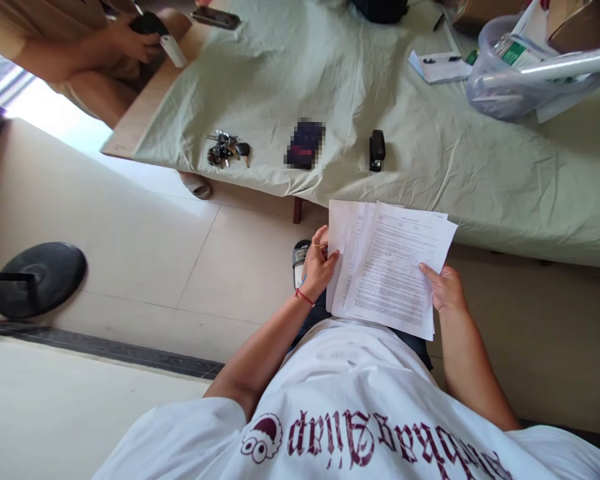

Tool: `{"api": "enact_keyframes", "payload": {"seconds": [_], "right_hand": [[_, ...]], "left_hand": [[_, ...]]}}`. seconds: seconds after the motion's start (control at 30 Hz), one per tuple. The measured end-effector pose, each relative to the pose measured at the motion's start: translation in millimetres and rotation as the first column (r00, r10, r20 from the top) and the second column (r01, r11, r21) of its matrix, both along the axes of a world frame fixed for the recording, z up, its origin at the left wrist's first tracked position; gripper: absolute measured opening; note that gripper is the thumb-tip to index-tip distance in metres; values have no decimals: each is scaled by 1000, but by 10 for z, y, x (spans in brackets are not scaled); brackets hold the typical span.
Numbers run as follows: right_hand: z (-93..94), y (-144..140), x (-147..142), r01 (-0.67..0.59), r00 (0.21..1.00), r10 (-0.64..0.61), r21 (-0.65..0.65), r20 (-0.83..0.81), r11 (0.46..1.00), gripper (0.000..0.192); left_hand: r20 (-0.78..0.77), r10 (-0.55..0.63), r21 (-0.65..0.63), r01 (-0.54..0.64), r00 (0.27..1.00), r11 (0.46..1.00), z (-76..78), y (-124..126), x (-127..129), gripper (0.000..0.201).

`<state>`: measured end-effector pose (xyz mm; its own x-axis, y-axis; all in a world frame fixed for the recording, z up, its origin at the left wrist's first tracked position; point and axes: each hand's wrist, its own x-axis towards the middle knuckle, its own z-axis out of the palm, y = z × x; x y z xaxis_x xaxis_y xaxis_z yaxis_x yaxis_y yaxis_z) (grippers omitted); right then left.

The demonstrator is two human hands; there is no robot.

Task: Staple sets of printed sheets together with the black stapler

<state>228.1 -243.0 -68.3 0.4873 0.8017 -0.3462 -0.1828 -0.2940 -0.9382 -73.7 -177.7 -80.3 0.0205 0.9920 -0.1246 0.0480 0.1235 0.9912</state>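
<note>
Several printed sheets of paper (395, 267) are held between my two hands above my lap, fanned out a little so that their edges do not line up. My left hand (321, 263) pinches the left edge, thumb on top. At the right edge my right hand (444, 285) grips with its thumb over the top sheet and its fingers hidden beneath. Just beyond the papers, a black stapler (377, 151) lies on the cloth-covered table (420, 180). Left of it are a blurred-out dark phone-like object (305, 144) and a bunch of keys (227, 148).
A clear plastic tub (505, 100) full of papers and packets stands at the table's right, beside a notepad (440, 68) with a pen. At upper left sits another person (105, 53), holding a dark object. A black round stand base (39, 280) rests on the floor.
</note>
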Motion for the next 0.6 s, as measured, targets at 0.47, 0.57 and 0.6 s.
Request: {"api": "enact_keyframes", "payload": {"seconds": [0.47, 0.57, 0.6], "right_hand": [[72, 74, -102, -87, 996, 85, 51, 36, 995, 51], [39, 63, -74, -80, 996, 80, 5, 42, 997, 51], [32, 55, -63, -82, 996, 82, -4, 45, 997, 51]], "left_hand": [[-71, -107, 3, 108, 992, 994, 16, 66, -24, 33], [-13, -70, -99, 69, 997, 993, 29, 49, -19, 43], [0, -65, -121, 65, 998, 991, 38, 45, -15, 47]]}}
